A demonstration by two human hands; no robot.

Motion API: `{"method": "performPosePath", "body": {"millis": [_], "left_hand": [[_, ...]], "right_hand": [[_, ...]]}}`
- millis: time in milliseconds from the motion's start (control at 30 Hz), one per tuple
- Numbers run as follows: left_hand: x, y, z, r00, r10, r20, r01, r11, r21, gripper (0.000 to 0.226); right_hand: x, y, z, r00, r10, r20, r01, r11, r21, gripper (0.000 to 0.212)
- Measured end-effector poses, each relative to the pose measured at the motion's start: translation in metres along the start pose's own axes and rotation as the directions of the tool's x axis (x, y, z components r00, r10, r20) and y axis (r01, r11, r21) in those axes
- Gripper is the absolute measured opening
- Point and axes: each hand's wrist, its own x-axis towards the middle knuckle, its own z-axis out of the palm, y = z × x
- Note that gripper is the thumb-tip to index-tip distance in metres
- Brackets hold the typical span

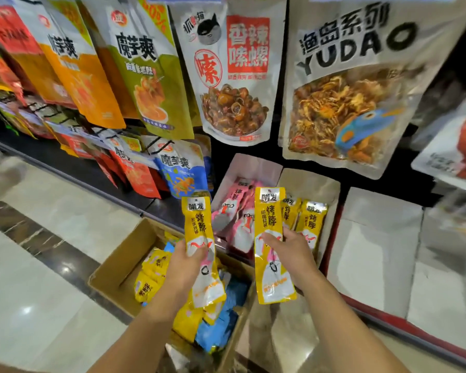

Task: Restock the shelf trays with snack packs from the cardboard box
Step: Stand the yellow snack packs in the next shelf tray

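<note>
Yellow snack packs, one in each of the hands. Left hand (190,261) closed around the lower middle of a long yellow pack (201,246), held upright above the cardboard box (113,273); a second pack may sit behind it in the same grip, cannot tell. Right hand (289,253) closed on another yellow pack (271,246), thumb across its front, pack upright with its top edge level with the tray behind.

Cardboard box stands open on the pale tiled floor (38,292), against the foot of the shelf. Inside: loose yellow packs (148,281) at the left side, blue packs (221,327) toward the near right corner.

Shelf trays just above the box: left tray (256,168) holds pink-and-white packs (240,219) standing on end; the tray beside it (311,184) holds yellow packs (311,222) of the same print as those in hand, standing at its front edge. Right hand's pack is in front of this tray, touching or not cannot tell. Further right, white compartments (374,251) with a red front rim.

Above, large hanging pouches: green (148,68), orange (76,65), a white one with a red label (240,71), and a kraft "YUDAO" pouch (361,84). Frame edges blurred.
</note>
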Motion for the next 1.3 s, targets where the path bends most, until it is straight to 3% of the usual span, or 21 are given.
{"method": "performPosePath", "body": {"millis": [67,200,433,567,667,733,833,933,1067,1233,1300], "left_hand": [[0.001,0.007,0.023,0.999,0.030,0.027,-0.030,1.000,0.002,0.012],[0.006,0.018,0.069,0.987,0.097,0.124,-0.103,0.994,0.040,0.028],[0.023,0.017,0.139,0.938,0.079,0.339,-0.093,0.995,0.025,0.037],[0.030,0.021,0.170,0.913,0.072,0.402,-0.110,0.991,0.071,0.015],[0.043,0.016,0.194,0.905,0.088,0.415,-0.141,0.985,0.099,0.011],[0.049,0.015,0.209,0.898,0.063,0.435,-0.115,0.989,0.094,0.030],[0.053,0.016,0.228,0.903,0.021,0.429,-0.093,0.985,0.148,0.024],[0.058,0.006,0.248,0.917,0.040,0.397,-0.157,0.952,0.264,0.037],[0.061,-0.013,0.260,0.916,0.129,0.381,-0.269,0.900,0.342,0.018],[0.058,-0.012,0.268,0.909,0.186,0.373,-0.353,0.820,0.451,0.015],[0.060,-0.009,0.266,0.912,0.180,0.368,-0.359,0.783,0.508,0.031]], "right_hand": [[0.002,0.005,-0.017,0.999,0.024,-0.036,-0.024,0.999,0.026,0.010],[0.006,0.012,-0.052,0.985,0.100,-0.139,-0.084,0.990,0.115,0.011],[0.011,0.021,-0.100,0.947,0.160,-0.277,-0.102,0.971,0.215,0.010],[0.014,0.029,-0.123,0.934,0.177,-0.311,-0.096,0.961,0.258,0.009],[0.016,0.036,-0.135,0.922,0.201,-0.330,-0.096,0.946,0.308,0.011],[0.018,0.040,-0.141,0.917,0.220,-0.333,-0.096,0.931,0.351,0.010],[0.022,0.048,-0.147,0.910,0.238,-0.339,-0.101,0.921,0.377,0.011],[0.027,0.054,-0.148,0.909,0.243,-0.339,-0.099,0.915,0.391,0.009],[0.032,0.060,-0.147,0.910,0.247,-0.333,-0.092,0.903,0.419,0.010],[0.036,0.059,-0.140,0.915,0.263,-0.307,-0.107,0.890,0.443,0.014],[0.036,0.057,-0.136,0.914,0.271,-0.301,-0.119,0.890,0.441,0.013]]}}
